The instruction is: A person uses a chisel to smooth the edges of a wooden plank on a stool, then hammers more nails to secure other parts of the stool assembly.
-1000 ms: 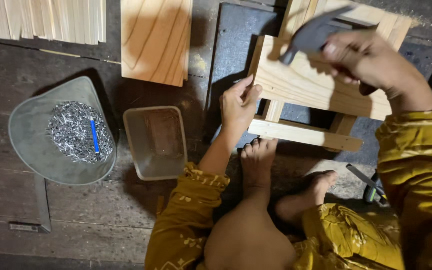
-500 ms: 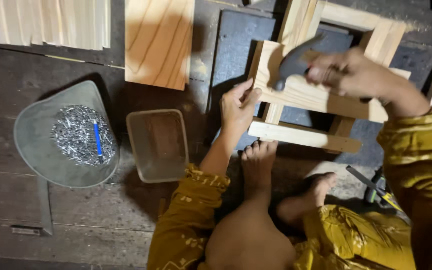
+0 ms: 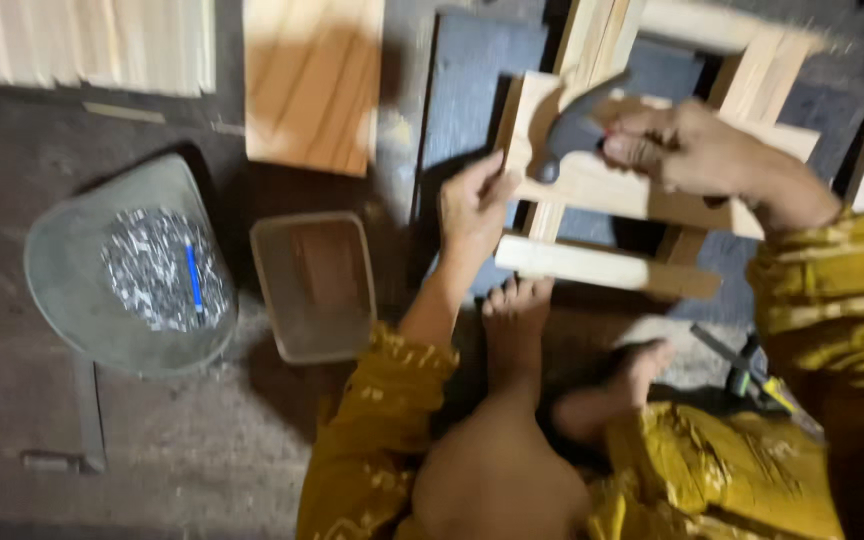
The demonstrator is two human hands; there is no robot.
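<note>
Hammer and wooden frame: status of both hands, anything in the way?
Right hand grips hammer, head over wooden frame. Left hand steadies the frame's left edge. Bare foot at lower rail. Pan of nails and plastic tray lie left, apart from the frame.
</note>
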